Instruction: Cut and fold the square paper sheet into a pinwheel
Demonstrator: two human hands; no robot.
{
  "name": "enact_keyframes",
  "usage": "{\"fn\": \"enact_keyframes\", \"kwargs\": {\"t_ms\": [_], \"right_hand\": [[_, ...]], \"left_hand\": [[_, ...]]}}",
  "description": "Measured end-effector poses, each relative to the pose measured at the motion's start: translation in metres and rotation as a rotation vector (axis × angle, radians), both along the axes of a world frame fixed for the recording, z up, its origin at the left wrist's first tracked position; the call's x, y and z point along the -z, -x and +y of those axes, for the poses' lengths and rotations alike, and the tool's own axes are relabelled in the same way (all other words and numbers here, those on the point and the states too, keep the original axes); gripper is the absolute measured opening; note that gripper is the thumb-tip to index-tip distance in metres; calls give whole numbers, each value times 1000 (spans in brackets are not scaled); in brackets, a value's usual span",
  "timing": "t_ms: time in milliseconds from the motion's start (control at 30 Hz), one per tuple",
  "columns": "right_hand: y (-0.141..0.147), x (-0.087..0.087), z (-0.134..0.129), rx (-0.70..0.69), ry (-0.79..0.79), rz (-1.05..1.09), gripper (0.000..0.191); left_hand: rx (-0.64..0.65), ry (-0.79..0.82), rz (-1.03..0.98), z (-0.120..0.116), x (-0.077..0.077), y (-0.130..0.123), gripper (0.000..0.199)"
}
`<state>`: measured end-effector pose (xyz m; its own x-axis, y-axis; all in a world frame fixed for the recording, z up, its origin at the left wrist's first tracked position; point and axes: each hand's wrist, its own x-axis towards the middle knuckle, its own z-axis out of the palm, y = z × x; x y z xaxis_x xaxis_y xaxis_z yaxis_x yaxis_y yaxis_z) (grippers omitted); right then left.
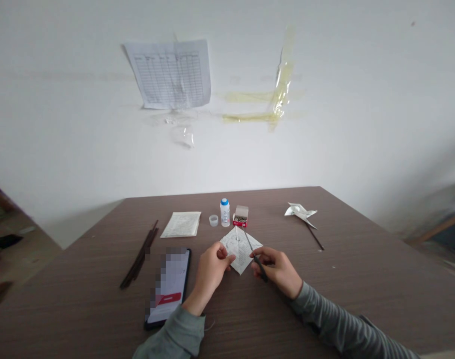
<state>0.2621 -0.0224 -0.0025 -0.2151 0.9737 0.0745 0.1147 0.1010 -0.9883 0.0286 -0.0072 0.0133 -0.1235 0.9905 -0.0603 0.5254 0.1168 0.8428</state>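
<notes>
- Paper square (240, 249) lies turned like a diamond on the brown table (362, 289), between your hands, its printing too small to read.
- Your left hand (211, 271) pinches the paper's left corner between thumb and fingers. If that pinch slackens, the sheet can swivel and throw a cut off line.
- Your right hand (277, 271) curls closed around the small scissors (257, 262), which lie across the paper's right side. Working them too near your left hand risks nicking skin.
- Just beyond the paper, the white bottle with a blue cap (225, 213) and the open red box of small fasteners (240, 216) stand close. A careless reach could tip them.
- Right of the paper, the paper pinwheel (300, 211) sits on a dark stick (315, 237), where a wide swing could crush it.
</notes>
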Motion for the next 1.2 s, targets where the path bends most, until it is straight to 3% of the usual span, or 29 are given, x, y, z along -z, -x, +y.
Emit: {"fn": "enact_keyframes", "kwargs": {"t_ms": [200, 300, 500, 700, 900, 1067, 1200], "right_hand": [[-6, 12, 10, 158, -113, -115, 41], [-9, 22, 16, 198, -158, -200, 45], [-16, 25, 27, 230, -221, -343, 40], [-12, 17, 41, 197, -359, -679, 28], [21, 7, 48, 120, -436, -949, 10], [39, 7, 52, 110, -466, -1075, 15], [35, 13, 52, 81, -537, -1096, 17]], "left_hand": [[112, -131, 437, -3, -6, 11, 14], [222, -195, 566, -3, 0, 17, 22], [325, -239, 623, -3, 18, 25, 34], [357, -294, 555, -6, 25, 32, 33], [380, -266, 586, -6, 22, 33, 35], [388, -229, 626, -7, 19, 34, 36], [389, -262, 635, -7, 21, 34, 36]]}}
